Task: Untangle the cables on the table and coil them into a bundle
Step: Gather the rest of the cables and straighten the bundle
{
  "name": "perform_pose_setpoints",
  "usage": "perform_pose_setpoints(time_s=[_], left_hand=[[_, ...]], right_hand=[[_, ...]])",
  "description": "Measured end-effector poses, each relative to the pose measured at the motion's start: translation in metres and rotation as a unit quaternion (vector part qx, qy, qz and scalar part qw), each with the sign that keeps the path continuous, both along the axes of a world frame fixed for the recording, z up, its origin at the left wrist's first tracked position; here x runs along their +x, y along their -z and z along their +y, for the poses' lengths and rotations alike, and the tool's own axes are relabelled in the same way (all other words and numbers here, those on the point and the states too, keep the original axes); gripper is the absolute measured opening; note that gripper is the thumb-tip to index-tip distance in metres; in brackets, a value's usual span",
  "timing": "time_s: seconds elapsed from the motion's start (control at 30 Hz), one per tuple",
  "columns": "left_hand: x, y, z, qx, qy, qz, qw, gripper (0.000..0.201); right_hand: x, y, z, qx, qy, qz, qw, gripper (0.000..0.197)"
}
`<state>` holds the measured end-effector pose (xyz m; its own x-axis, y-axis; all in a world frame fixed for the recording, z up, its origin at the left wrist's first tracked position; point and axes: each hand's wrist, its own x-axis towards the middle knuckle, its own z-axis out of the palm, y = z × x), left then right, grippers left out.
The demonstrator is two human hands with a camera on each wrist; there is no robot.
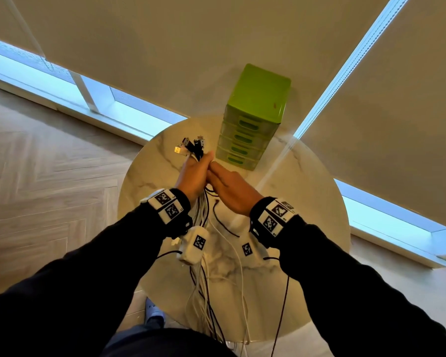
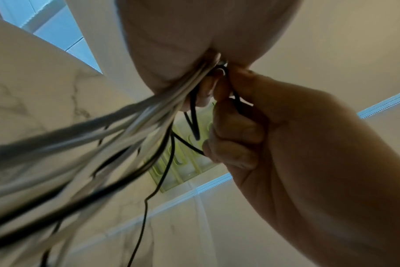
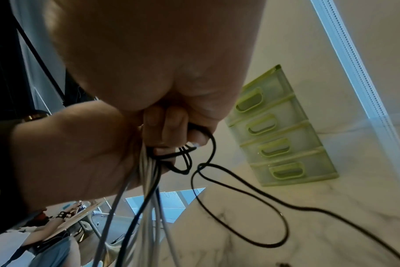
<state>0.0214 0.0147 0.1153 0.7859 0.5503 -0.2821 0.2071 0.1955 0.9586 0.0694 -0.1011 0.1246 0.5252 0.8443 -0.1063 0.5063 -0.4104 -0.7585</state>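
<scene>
Left hand (image 1: 193, 173) grips cables (image 1: 200, 276) w/ plugs (image 1: 191, 145) at 12 o'clock, keeping ends together; right hand (image 1: 232, 189) pinches a black cable (image 3: 240, 182), prob. to free it.

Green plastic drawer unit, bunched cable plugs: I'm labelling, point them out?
Green plastic drawer unit (image 1: 259, 92), head view, on its flat top.
Bunched cable plugs (image 1: 189, 145), head view, on black connectors above left hand (image 1: 193, 176).

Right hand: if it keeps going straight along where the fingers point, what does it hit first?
The left hand: the right hand points up-left and its fingertips already meet it at the cables. Past that lie the plug ends; depth is unclear.
</scene>
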Motion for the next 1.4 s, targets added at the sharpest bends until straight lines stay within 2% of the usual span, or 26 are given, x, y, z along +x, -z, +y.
perform_pose_setpoints(time_s=[0.03, 0.13, 0.27, 0.43, 0.57, 0.63, 0.7, 0.77, 0.83, 0.87, 0.93, 1.0, 1.07, 1.17, 1.23, 1.3, 1.4], left_hand=[[0.001, 0.005, 0.003, -0.001, -0.003, 0.0, 1.0, 0.024], [0.004, 0.012, 0.01, -0.023, -0.008, -0.015, 1.0, 0.027], [0.002, 0.01, 0.023, -0.024, -0.03, -0.038, 0.999, 0.024], [-0.005, 0.0, 0.041, -0.036, -0.086, -0.062, 0.994, 0.015], [-0.011, -0.004, 0.032, -0.04, -0.054, -0.081, 0.994, 0.018], [-0.012, 0.0, 0.019, -0.021, -0.002, -0.081, 0.996, 0.02], [-0.015, 0.006, 0.004, 0.043, 0.067, -0.077, 0.994, 0.02], [-0.017, 0.012, -0.006, 0.118, 0.134, -0.067, 0.982, 0.019], [-0.017, 0.014, -0.011, 0.145, 0.143, -0.056, 0.977, 0.018], [-0.015, 0.013, -0.011, 0.134, 0.124, -0.046, 0.982, 0.023], [-0.01, 0.01, -0.008, 0.054, 0.098, -0.026, 0.993, 0.035], [-0.008, 0.004, -0.002, -0.034, 0.113, -0.011, 0.993, 0.038], [-0.006, -0.001, 0.004, -0.091, 0.124, -0.008, 0.988, 0.038], [-0.002, -0.003, 0.011, -0.078, 0.069, -0.007, 0.995, 0.033], [0.003, -0.004, 0.019, -0.055, 0.014, 0.004, 0.998, 0.032], [0.004, -0.004, 0.031, -0.067, -0.038, -0.002, 0.997, 0.033], [0.0, 0.0, 0.047, -0.06, -0.063, 0.002, 0.996, 0.033]], right_hand=[[-0.004, 0.001, -0.003, -0.001, -0.015, 0.004, 1.0, 0.023], [-0.011, 0.007, -0.018, -0.007, -0.052, -0.003, 0.999, 0.019], [-0.003, 0.031, -0.057, -0.076, -0.066, -0.03, 0.995, 0.03], [0.02, 0.058, -0.108, -0.207, 0.01, 0.006, 0.978, 0.032], [0.049, 0.065, -0.106, -0.264, 0.061, -0.064, 0.96, 0.038], [0.058, 0.056, -0.087, -0.239, 0.104, -0.087, 0.961, 0.04], [0.059, 0.038, -0.063, -0.187, 0.139, -0.084, 0.969, 0.038], [0.052, 0.019, -0.037, -0.107, 0.139, -0.066, 0.982, 0.031], [0.039, 0.007, -0.015, -0.018, 0.118, -0.019, 0.993, 0.027], [0.032, 0.005, -0.008, 0.019, 0.107, 0.009, 0.994, 0.027], [0.023, 0.005, 0.0, 0.063, 0.09, 0.037, 0.993, 0.027], [0.018, 0.007, 0.001, 0.086, 0.073, 0.046, 0.993, 0.027], [0.014, 0.006, -0.001, 0.093, 0.056, 0.071, 0.992, 0.025], [0.007, 0.004, -0.008, 0.078, 0.035, 0.1, 0.991, 0.026], [0.004, 0.005, -0.021, 0.041, 0.022, 0.108, 0.993, 0.032], [0.005, 0.012, -0.04, -0.009, -0.001, 0.098, 0.995, 0.035], [0.018, 0.032, -0.073, -0.097, 0.015, 0.064, 0.993, 0.035]])
